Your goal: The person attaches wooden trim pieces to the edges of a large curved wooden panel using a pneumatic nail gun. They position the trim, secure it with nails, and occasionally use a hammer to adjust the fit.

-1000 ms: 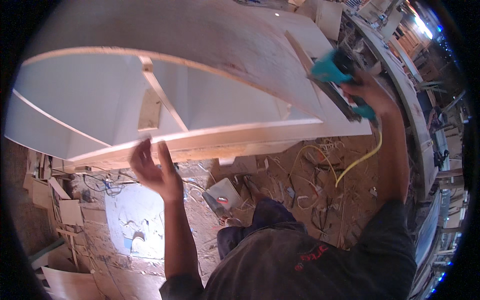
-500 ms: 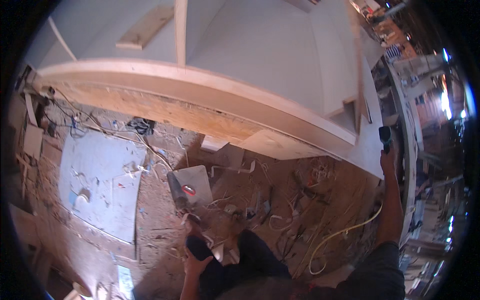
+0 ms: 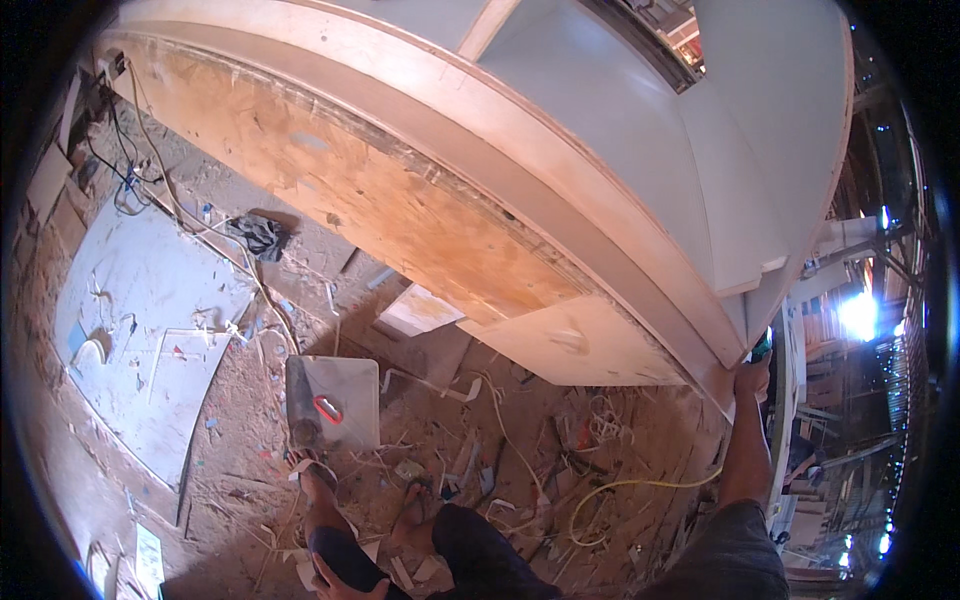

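Observation:
My right hand point(image 3: 752, 381) is closed around a hand-held tool at the near right corner of a large wooden cabinet frame point(image 3: 500, 105). Only a bit of the tool's green body point(image 3: 763, 346) shows past the fingers, so its exact kind is hidden. The frame has pale grey inner panels point(image 3: 620, 130) and raw wood edges. Down at the lower edge of the picture, my left hand point(image 3: 338, 582) rests on my left leg point(image 3: 345, 552), fingers apart and holding nothing. A yellow hose point(image 3: 640, 483) curves over the floor toward my right forearm.
A grey-white sheet point(image 3: 140, 330) lies on the left floor, strewn with scraps. Near my left foot, a small red-rimmed thing point(image 3: 327, 408) sits on a white square panel point(image 3: 360, 385). Cables point(image 3: 255, 280), black plastic point(image 3: 258, 237) and wood offcuts litter the ground.
My view has shifted, with the cabinet frame now reaching lower at the right. My right hand with the tool has come to the frame's corner, and the tool is mostly hidden.

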### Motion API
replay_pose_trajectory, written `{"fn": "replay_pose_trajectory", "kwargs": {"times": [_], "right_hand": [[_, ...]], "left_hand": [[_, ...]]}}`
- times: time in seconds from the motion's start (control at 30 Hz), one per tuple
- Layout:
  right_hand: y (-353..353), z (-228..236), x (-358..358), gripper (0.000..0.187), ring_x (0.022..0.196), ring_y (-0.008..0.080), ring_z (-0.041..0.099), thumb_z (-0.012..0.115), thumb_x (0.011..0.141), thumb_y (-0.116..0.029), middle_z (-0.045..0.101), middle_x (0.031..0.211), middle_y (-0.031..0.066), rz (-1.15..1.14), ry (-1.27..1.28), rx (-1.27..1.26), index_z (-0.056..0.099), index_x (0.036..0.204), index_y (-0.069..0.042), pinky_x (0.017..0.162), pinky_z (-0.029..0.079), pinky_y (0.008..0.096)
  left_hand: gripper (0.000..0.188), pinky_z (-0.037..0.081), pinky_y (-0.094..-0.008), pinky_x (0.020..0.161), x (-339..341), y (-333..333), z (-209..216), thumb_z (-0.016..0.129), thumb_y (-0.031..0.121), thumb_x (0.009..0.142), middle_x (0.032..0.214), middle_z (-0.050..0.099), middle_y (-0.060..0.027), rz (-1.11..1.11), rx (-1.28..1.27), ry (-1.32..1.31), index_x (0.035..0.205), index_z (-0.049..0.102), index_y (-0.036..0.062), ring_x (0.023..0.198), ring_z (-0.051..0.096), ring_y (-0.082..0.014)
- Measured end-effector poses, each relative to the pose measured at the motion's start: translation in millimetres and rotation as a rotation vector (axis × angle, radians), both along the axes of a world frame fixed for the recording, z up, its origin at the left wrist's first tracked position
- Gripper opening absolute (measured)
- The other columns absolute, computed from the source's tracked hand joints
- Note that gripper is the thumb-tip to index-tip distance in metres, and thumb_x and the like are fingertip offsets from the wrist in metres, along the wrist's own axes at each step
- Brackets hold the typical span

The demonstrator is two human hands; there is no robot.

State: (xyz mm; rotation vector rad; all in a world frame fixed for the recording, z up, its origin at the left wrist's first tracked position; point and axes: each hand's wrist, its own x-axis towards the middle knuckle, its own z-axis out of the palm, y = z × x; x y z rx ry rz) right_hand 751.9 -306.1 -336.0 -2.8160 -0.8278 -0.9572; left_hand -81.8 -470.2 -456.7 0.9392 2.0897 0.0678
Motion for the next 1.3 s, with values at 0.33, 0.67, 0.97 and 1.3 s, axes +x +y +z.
{"fn": "replay_pose_trajectory", "kwargs": {"times": [0.33, 0.67, 0.97, 1.3], "right_hand": [[-11.3, 16.0, -17.2, 0.078, 0.111, 0.0457, 0.066, 0.071, 0.088, -0.042, 0.067, 0.122, 0.0263, 0.139, -0.068, 0.042, 0.042, 0.150, -0.004, 0.096, 0.050, 0.0521], [-46.5, 26.7, 11.0, 0.077, 0.100, 0.0387, 0.070, 0.074, 0.085, -0.035, 0.071, 0.111, 0.0183, -0.163, 0.013, 0.041, 0.041, 0.153, -0.021, 0.085, 0.052, 0.0536], [40.6, 36.0, -166.2, 0.074, 0.116, 0.0261, 0.062, 0.061, 0.095, -0.032, 0.063, 0.123, 0.0096, -0.300, 0.288, -0.057, 0.025, 0.160, -0.027, 0.094, 0.046, 0.0506], [29.1, 24.4, -150.3, 0.068, 0.117, 0.0294, 0.058, 0.052, 0.098, -0.025, 0.060, 0.124, 0.0113, -0.304, 0.366, -0.025, 0.025, 0.161, -0.028, 0.094, 0.043, 0.0498]], "left_hand": [[0.087, 0.041, -0.0554, 0.109, -11.6, -0.5, -0.8, 0.072, 0.045, 0.076, 0.149, 0.045, -0.0252, 0.081, -0.220, 0.022, 0.151, 0.042, 0.0110, 0.132, 0.048, -0.0481], [0.084, 0.043, -0.0544, 0.105, 4.7, -33.1, -60.7, 0.077, 0.048, 0.075, 0.138, 0.051, -0.0256, -0.092, -0.127, -0.025, 0.143, 0.051, 0.0065, 0.126, 0.052, -0.0464], [0.078, 0.048, -0.0522, 0.098, -2.0, -52.7, -77.9, 0.083, 0.039, 0.070, 0.122, 0.063, -0.0212, -0.516, 0.358, 0.003, 0.135, 0.057, 0.0057, 0.115, 0.060, -0.0421], [0.025, 0.051, -0.0481, 0.076, 100.5, 117.0, 114.6, 0.080, 0.014, 0.075, 0.088, 0.068, -0.0131, -0.656, 1.072, -0.060, 0.093, 0.066, 0.0052, 0.084, 0.065, -0.0368]]}}
